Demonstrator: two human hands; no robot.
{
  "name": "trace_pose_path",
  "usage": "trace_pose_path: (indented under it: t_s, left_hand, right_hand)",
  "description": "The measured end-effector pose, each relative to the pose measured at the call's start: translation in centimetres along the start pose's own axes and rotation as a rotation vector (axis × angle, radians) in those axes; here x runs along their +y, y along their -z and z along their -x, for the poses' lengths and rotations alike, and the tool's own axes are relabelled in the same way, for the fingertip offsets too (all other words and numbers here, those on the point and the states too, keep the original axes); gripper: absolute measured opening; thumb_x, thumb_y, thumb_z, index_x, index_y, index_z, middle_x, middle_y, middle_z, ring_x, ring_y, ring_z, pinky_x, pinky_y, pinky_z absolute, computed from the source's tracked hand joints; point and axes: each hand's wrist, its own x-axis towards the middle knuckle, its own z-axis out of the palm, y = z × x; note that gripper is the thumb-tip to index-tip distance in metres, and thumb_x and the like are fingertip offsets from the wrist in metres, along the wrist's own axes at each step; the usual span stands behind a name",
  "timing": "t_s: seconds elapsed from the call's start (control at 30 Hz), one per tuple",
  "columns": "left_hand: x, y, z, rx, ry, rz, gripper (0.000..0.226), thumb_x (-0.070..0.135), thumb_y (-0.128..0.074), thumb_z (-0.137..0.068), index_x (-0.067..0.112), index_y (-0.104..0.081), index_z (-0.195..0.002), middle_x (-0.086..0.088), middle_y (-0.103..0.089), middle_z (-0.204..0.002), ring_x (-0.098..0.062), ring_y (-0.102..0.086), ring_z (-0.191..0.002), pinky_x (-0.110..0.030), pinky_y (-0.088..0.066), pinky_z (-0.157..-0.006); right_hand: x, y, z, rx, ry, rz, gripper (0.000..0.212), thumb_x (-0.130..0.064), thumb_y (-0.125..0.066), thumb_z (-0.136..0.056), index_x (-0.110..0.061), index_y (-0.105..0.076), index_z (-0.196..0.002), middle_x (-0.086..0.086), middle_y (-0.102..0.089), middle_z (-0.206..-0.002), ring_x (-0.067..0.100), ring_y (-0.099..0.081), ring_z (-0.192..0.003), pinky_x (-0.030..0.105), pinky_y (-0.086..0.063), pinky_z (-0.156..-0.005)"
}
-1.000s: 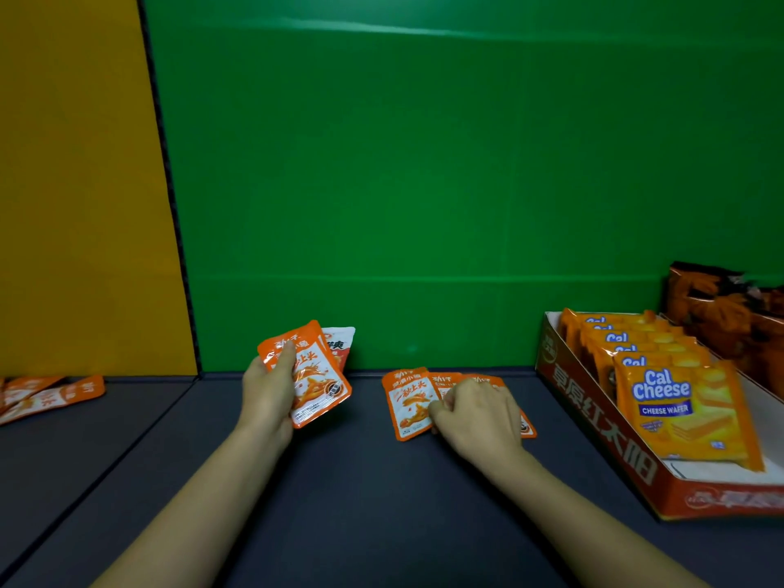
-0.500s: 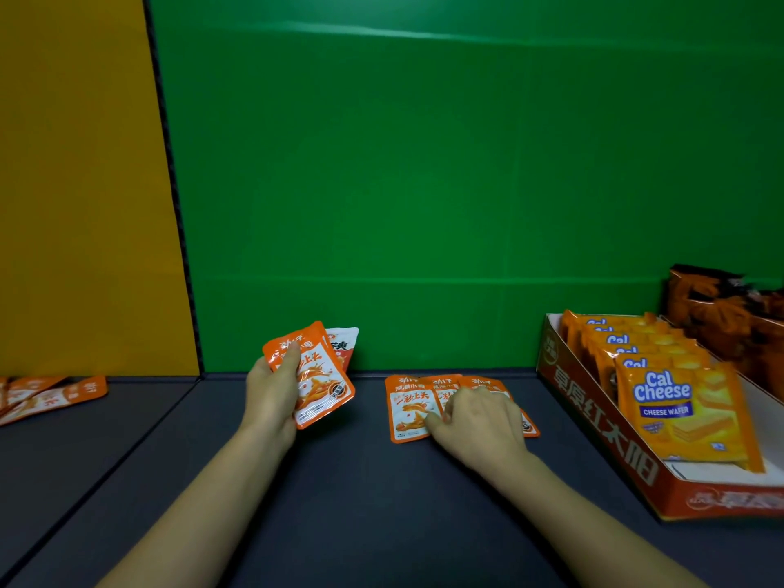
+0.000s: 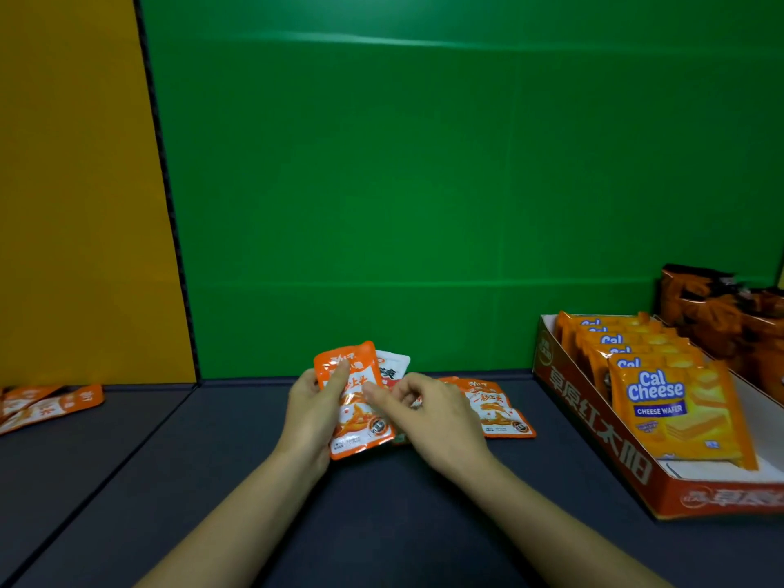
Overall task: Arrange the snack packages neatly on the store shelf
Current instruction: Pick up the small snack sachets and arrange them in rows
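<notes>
My left hand (image 3: pixel 309 413) holds a small stack of orange snack packets (image 3: pixel 356 422) upright above the dark shelf (image 3: pixel 237 494); a white packet (image 3: pixel 392 367) peeks out behind the stack. My right hand (image 3: pixel 432 422) is pressed against the stack from the right. Its thumb and forefinger pinch the right edge of the front orange packet. Just right of that hand, a few more orange packets (image 3: pixel 496 407) lie flat on the shelf, partly hidden by it.
A red display box (image 3: pixel 594 422) of Cal Cheese wafer packs (image 3: pixel 674 413) stands at the right, with dark orange bags (image 3: pixel 717 316) behind it. Orange packets (image 3: pixel 46 405) lie in the left bay, past a divider line. A green back wall (image 3: pixel 424 205) closes the shelf.
My right hand left the flat packets and moved left to the stack. My left hand shifted right with the stack to meet it. Fewer packets lie flat on the shelf.
</notes>
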Motion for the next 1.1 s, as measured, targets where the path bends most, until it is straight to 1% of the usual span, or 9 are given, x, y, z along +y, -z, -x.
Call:
trace_pose_path:
  t_s: [0.07, 0.2, 0.37, 0.47, 0.57, 0.7, 0.83, 1.0, 1.1]
  left_hand:
    - [-0.3, -0.3, 0.3, -0.017, 0.002, -0.004, 0.028, 0.023, -0.057, -0.091, -0.001, -0.056, -0.105, -0.013, -0.068, -0.082, -0.018, -0.066, -0.058, -0.024, -0.054, -0.045]
    - [-0.4, -0.5, 0.6, -0.042, 0.014, 0.002, 0.019, 0.023, -0.059, -0.090, 0.005, -0.054, -0.093, -0.010, -0.067, -0.076, -0.013, -0.066, -0.047, -0.024, -0.053, -0.042]
    - [-0.6, -0.5, 0.3, -0.036, 0.026, -0.006, 0.019, 0.026, -0.056, -0.092, 0.009, -0.050, -0.088, -0.010, -0.067, -0.076, -0.012, -0.066, -0.047, -0.025, -0.055, -0.046]
    - [-0.8, -0.3, -0.1, -0.011, 0.021, -0.020, 0.019, 0.027, -0.052, -0.094, 0.009, -0.050, -0.088, -0.010, -0.067, -0.078, -0.013, -0.065, -0.052, -0.028, -0.054, -0.053]
    - [-0.8, -0.2, -0.3, -0.006, 0.002, -0.037, 0.012, 0.018, -0.057, -0.091, 0.009, -0.051, -0.093, -0.009, -0.065, -0.083, -0.013, -0.065, -0.054, -0.021, -0.052, -0.044]
    - [-0.7, -0.1, -0.5, 0.000, -0.009, -0.030, 0.016, 0.012, -0.060, -0.088, 0.008, -0.050, -0.100, -0.007, -0.063, -0.085, -0.016, -0.064, -0.064, -0.018, -0.051, -0.041]
    - [-0.8, -0.4, -0.7, -0.010, -0.022, 0.012, 0.008, 0.010, -0.059, -0.089, 0.010, -0.051, -0.090, -0.007, -0.062, -0.083, -0.018, -0.063, -0.067, -0.021, -0.053, -0.046]
    - [-1.0, 0.0, -1.2, 0.001, -0.039, 0.047, 0.010, 0.004, -0.059, -0.088, 0.011, -0.051, -0.085, -0.009, -0.062, -0.080, -0.006, -0.064, -0.047, -0.017, -0.052, -0.043]
    - [-1.0, 0.3, -1.4, 0.006, -0.031, 0.046, 0.011, 0.003, -0.060, -0.087, 0.011, -0.051, -0.086, -0.009, -0.062, -0.081, -0.004, -0.063, -0.043, -0.017, -0.052, -0.042]
  right_hand:
    - [0.0, -0.2, -0.2, -0.003, -0.045, 0.007, 0.045, -0.070, -0.061, -0.067, -0.025, -0.054, -0.066, -0.011, -0.059, -0.067, 0.007, -0.056, -0.072, 0.031, -0.042, -0.068]
    - [1.0, -0.3, -0.9, -0.088, -0.132, -0.123, 0.036, -0.056, -0.072, -0.069, -0.025, -0.054, -0.058, -0.011, -0.054, -0.056, 0.005, -0.050, -0.058, 0.028, -0.043, -0.064]
    - [1.7, -0.5, -1.2, -0.168, -0.164, -0.279, 0.031, -0.040, -0.071, -0.078, -0.009, -0.071, -0.082, 0.004, -0.070, -0.072, 0.013, -0.063, -0.062, 0.035, -0.054, -0.075]
    - [2.0, -0.6, -1.3, -0.184, -0.172, -0.294, 0.032, -0.036, -0.068, -0.082, -0.004, -0.071, -0.088, 0.011, -0.075, -0.084, 0.023, -0.071, -0.078, 0.043, -0.056, -0.083]
    - [2.1, -0.4, -1.2, -0.183, -0.190, -0.322, 0.023, -0.031, -0.065, -0.085, -0.008, -0.070, -0.087, 0.011, -0.075, -0.091, 0.025, -0.071, -0.087, 0.045, -0.055, -0.085]
    - [1.9, 0.6, -0.8, -0.179, -0.189, -0.382, 0.016, -0.025, -0.062, -0.089, -0.012, -0.068, -0.081, 0.012, -0.074, -0.093, 0.023, -0.071, -0.085, 0.040, -0.056, -0.084]
    - [2.0, 1.8, -0.3, -0.154, -0.182, -0.453, 0.015, -0.024, -0.060, -0.090, -0.017, -0.065, -0.077, 0.011, -0.074, -0.093, 0.020, -0.070, -0.083, 0.035, -0.054, -0.080]
    - [2.6, 4.1, 0.5, -0.081, -0.216, -0.523, 0.014, -0.022, -0.059, -0.090, -0.016, -0.066, -0.079, 0.003, -0.072, -0.082, 0.014, -0.067, -0.073, 0.024, -0.051, -0.068]
    - [3.8, 7.1, 1.2, 0.032, -0.242, -0.379, 0.018, -0.025, -0.060, -0.090, -0.014, -0.067, -0.078, -0.001, -0.072, -0.077, 0.010, -0.066, -0.069, 0.025, -0.049, -0.068]
